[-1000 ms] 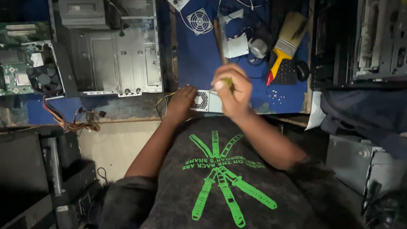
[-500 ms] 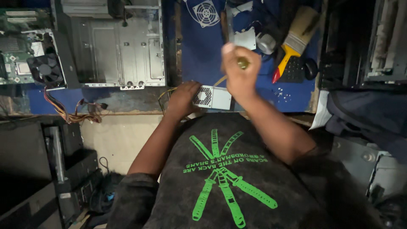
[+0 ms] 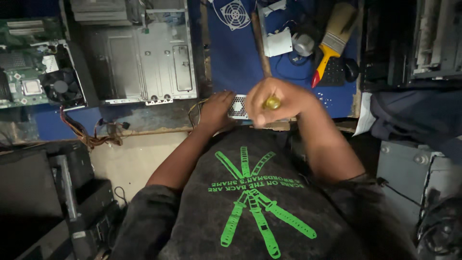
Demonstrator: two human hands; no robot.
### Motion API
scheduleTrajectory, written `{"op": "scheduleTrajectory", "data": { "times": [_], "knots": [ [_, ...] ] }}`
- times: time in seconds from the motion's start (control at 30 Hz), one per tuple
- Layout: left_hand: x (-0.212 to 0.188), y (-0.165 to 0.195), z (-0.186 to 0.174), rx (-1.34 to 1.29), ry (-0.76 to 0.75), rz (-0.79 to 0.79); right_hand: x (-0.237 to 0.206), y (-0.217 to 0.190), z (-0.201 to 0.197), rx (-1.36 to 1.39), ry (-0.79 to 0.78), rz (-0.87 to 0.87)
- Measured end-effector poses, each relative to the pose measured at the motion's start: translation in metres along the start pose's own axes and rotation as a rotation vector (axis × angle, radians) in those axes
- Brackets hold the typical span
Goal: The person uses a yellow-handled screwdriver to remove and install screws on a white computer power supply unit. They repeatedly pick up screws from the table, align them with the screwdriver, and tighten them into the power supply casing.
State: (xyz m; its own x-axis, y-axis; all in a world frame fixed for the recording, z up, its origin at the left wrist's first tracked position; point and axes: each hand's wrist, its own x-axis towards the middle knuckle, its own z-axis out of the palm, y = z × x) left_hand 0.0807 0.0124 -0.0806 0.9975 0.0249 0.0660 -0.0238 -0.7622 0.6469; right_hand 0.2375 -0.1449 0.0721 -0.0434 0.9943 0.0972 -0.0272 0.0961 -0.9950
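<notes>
Both hands busy: right hand (image 3: pixel 274 101) grips screwdriver (image 3: pixel 271 102); left hand (image 3: pixel 216 110) steadies perforated metal box (image 3: pixel 237 107).

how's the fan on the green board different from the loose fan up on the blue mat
The fan on the green board is black, sits mounted on the board at the left, and looks larger. The loose fan is pale, lies unmounted on the blue mat at the top, with a thin wire looping from it. Both are round-bladed fans in square frames.
</notes>
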Motion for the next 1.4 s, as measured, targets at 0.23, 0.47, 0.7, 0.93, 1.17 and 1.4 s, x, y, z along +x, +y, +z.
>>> {"op": "scheduleTrajectory", "data": {
  "times": [0.23,0.47,0.7,0.93,1.17,1.4],
  "knots": [
    [0.004,-0.003,-0.004,0.074,-0.082,-0.015,0.002,0.053,0.029,-0.135,1.121,-0.091],
    [0.003,-0.004,-0.003,0.045,-0.067,-0.014,0.028,0.056,0.075,-0.731,1.382,-0.367],
    [0.001,-0.006,-0.007,0.016,-0.049,0.024,0.005,0.024,0.037,0.176,0.471,-0.105],
    [0.004,-0.005,-0.007,0.036,-0.103,-0.023,0.003,0.047,0.031,-0.035,0.817,-0.04],
    [0.004,-0.004,-0.005,0.047,-0.046,0.01,0.042,0.059,0.075,-0.432,1.686,-0.112],
    [0.003,-0.004,-0.008,0.033,-0.04,0.029,0.034,0.049,0.069,-0.251,1.408,-0.21]
  ]
}}
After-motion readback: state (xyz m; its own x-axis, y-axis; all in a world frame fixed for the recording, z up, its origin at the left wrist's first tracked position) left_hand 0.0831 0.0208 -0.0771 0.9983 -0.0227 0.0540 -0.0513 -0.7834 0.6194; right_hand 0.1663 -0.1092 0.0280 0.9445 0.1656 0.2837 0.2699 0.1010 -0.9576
